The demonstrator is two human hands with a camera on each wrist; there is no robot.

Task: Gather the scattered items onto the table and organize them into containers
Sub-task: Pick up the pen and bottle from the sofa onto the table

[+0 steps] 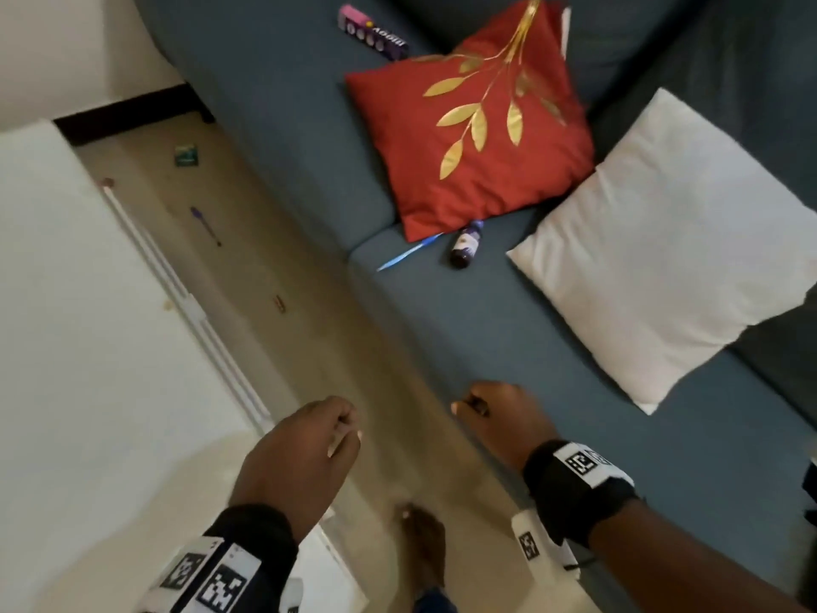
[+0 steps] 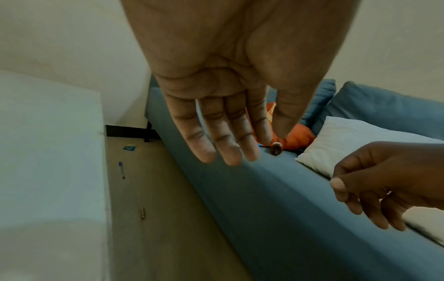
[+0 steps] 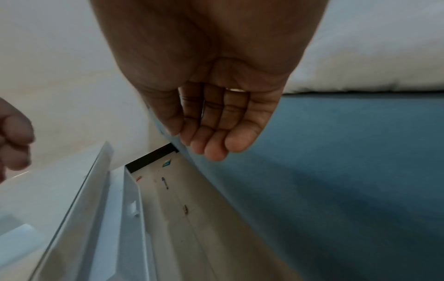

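Scattered items lie on the blue sofa (image 1: 508,329) and the floor. A purple box (image 1: 371,33) sits far back on the seat. A dark small bottle (image 1: 464,245) and a blue toothbrush (image 1: 409,253) lie below the red cushion (image 1: 477,126). On the floor are a green packet (image 1: 186,155), a purple pen (image 1: 206,225) and a small red-brown item (image 1: 278,303). My left hand (image 1: 305,457) hangs over the floor beside the white table (image 1: 88,347), fingers loosely bent, holding nothing. My right hand (image 1: 499,418) hovers at the sofa's front edge, loosely curled and empty.
A white pillow (image 1: 672,245) lies on the sofa's right part. The narrow floor strip (image 1: 283,347) runs between table and sofa. My bare foot (image 1: 424,541) stands on it. A dark skirting line (image 1: 132,109) marks the far wall.
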